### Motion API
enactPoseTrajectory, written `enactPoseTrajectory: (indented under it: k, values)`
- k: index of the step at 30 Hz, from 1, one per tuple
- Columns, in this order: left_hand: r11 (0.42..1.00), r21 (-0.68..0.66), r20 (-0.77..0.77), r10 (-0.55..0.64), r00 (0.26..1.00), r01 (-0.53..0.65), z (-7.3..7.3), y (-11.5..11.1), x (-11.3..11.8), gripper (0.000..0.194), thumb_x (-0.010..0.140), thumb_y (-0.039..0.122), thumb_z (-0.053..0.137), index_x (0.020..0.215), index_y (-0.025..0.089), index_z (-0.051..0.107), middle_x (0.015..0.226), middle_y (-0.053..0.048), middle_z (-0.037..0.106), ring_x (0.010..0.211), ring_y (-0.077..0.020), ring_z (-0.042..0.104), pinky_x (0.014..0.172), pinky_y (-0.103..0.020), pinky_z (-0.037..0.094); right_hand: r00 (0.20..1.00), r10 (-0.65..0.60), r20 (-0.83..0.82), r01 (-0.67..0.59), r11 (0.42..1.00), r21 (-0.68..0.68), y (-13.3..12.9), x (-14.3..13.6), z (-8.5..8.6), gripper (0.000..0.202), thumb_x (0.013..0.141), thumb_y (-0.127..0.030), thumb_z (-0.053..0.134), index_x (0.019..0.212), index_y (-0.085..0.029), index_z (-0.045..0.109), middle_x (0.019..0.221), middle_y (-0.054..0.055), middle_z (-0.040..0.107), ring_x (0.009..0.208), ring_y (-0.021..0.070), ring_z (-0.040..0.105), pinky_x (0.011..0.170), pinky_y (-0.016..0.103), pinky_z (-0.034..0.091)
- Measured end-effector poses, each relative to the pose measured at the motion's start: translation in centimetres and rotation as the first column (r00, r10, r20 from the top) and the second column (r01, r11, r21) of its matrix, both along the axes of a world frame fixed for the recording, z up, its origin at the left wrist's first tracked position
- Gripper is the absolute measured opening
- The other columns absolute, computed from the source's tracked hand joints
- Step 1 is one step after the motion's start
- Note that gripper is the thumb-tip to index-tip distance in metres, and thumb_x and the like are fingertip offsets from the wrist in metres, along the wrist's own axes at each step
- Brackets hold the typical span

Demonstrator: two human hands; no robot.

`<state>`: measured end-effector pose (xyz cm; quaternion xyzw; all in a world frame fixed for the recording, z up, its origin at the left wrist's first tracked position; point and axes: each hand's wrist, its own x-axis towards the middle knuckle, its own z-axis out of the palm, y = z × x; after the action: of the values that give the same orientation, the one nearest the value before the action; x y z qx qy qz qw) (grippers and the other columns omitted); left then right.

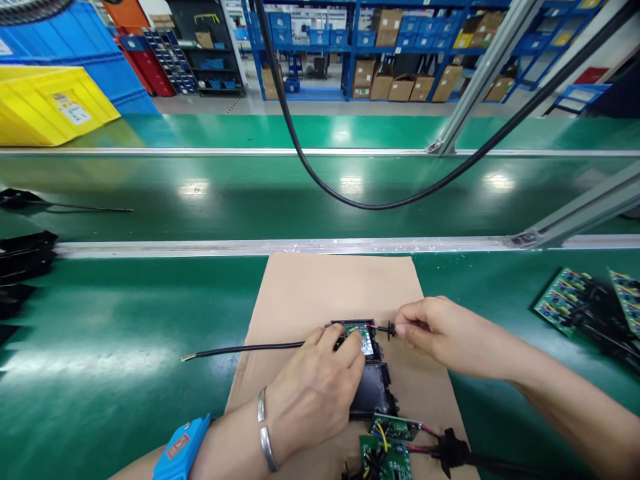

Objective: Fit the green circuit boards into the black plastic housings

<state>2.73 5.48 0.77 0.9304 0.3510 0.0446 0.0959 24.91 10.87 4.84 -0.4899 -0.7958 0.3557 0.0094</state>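
A black plastic case (371,390) lies opened out on a brown cardboard sheet (340,280), a green circuit board (367,341) inside its upper half. My left hand (320,380) rests over that half, its fingers bent onto the board and case edge; the fingertips are partly hidden. A black cable (250,347) with bare wire ends runs left from under it. To the right of the case, my right hand (425,327) pinches a small black connector (391,329) joined to the board by thin red and dark wires.
More circuit boards (395,460) with a black plug (453,451) lie at the sheet's lower end. Boards with cables (565,300) sit at the right, black parts (25,260) at the left. A thick black cable (370,207) hangs ahead. A yellow bin (50,110) stands back left.
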Motion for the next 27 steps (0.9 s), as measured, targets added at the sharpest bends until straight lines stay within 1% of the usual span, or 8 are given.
enactPoseTrajectory:
  k: [2,3,5,8,15,20,23,27]
  values:
    - [1.000,0.014,-0.002,-0.009,1.000,0.009,-0.1,0.0,0.0,0.032,0.081,0.010,0.043,0.110,0.007,0.058,0.125,-0.014,0.055,0.111,-0.0333,0.048,0.094,-0.049,0.047,0.998,0.023,-0.060,-0.026,0.998,-0.057,-0.1,-0.4,-0.1,0.018,0.088,-0.018,0.048,0.072,-0.021,0.055,0.063,-0.003,0.054,0.058,0.0132,0.046,0.054,0.024,0.034]
    - [1.000,0.020,0.001,-0.009,1.000,0.009,-0.1,-0.1,-0.1,0.032,0.082,0.010,0.044,0.111,0.007,0.058,0.126,-0.014,0.055,0.112,-0.0330,0.048,0.095,-0.049,0.047,0.996,0.031,-0.085,-0.034,0.999,-0.031,-0.3,-0.7,-0.2,0.014,0.087,-0.017,0.048,0.076,-0.020,0.056,0.066,-0.003,0.055,0.061,0.0135,0.047,0.056,0.025,0.035]
    - [1.000,0.020,0.008,-0.005,1.000,0.005,-0.1,-0.1,-0.1,0.033,0.082,0.012,0.044,0.111,0.007,0.058,0.126,-0.014,0.055,0.113,-0.0324,0.048,0.097,-0.048,0.046,0.989,0.082,-0.120,-0.067,0.991,0.117,-0.7,-1.1,-0.7,0.012,0.086,-0.012,0.047,0.081,-0.019,0.055,0.074,0.000,0.057,0.069,0.0153,0.050,0.063,0.027,0.038]
    - [1.000,0.003,0.006,-0.005,1.000,0.005,0.1,0.1,-0.1,0.031,0.081,0.012,0.044,0.109,0.008,0.058,0.124,-0.015,0.056,0.111,-0.0318,0.050,0.094,-0.048,0.048,0.969,0.209,-0.131,-0.159,0.934,0.320,-1.1,-0.9,-1.7,0.017,0.084,-0.004,0.041,0.080,-0.017,0.052,0.080,0.004,0.055,0.076,0.0177,0.049,0.069,0.029,0.038]
    - [1.000,-0.016,0.014,-0.009,1.000,0.010,0.6,0.3,-0.1,0.028,0.080,0.011,0.046,0.104,0.009,0.059,0.120,-0.014,0.059,0.107,-0.0313,0.050,0.088,-0.047,0.049,0.940,0.340,-0.019,-0.296,0.842,0.450,-0.8,0.4,-3.1,0.028,0.080,0.006,0.035,0.080,-0.017,0.052,0.075,0.003,0.051,0.073,0.0177,0.043,0.064,0.030,0.035]
    - [0.999,-0.035,0.058,0.024,0.998,-0.022,0.5,0.2,-0.4,0.043,0.083,0.010,0.043,0.126,0.011,0.050,0.115,-0.011,0.059,0.104,-0.0281,0.051,0.089,-0.045,0.047,0.929,0.350,0.116,-0.353,0.751,0.558,-1.2,0.0,-3.3,0.032,0.082,0.006,0.033,0.083,-0.016,0.057,0.079,0.005,0.055,0.072,0.0195,0.043,0.064,0.033,0.037]
    - [0.995,-0.090,0.045,0.040,0.998,-0.035,0.9,0.5,-0.1,0.055,0.082,0.012,0.043,0.137,0.011,0.040,0.109,-0.010,0.059,0.096,-0.0266,0.051,0.082,-0.045,0.049,0.910,0.361,0.201,-0.410,0.727,0.551,-1.6,-0.6,-3.3,0.027,0.084,0.004,0.037,0.079,-0.016,0.055,0.080,0.005,0.056,0.072,0.0202,0.045,0.062,0.033,0.037]
    - [0.992,-0.119,0.032,0.052,0.998,-0.048,1.4,1.1,0.5,0.047,0.078,0.017,0.047,0.124,0.013,0.054,0.104,-0.009,0.057,0.088,-0.0272,0.049,0.074,-0.046,0.049,0.890,0.350,0.293,-0.456,0.717,0.528,-1.7,-1.1,-3.5,0.014,0.086,-0.006,0.050,0.079,-0.016,0.056,0.083,0.006,0.056,0.075,0.0220,0.048,0.063,0.035,0.041]
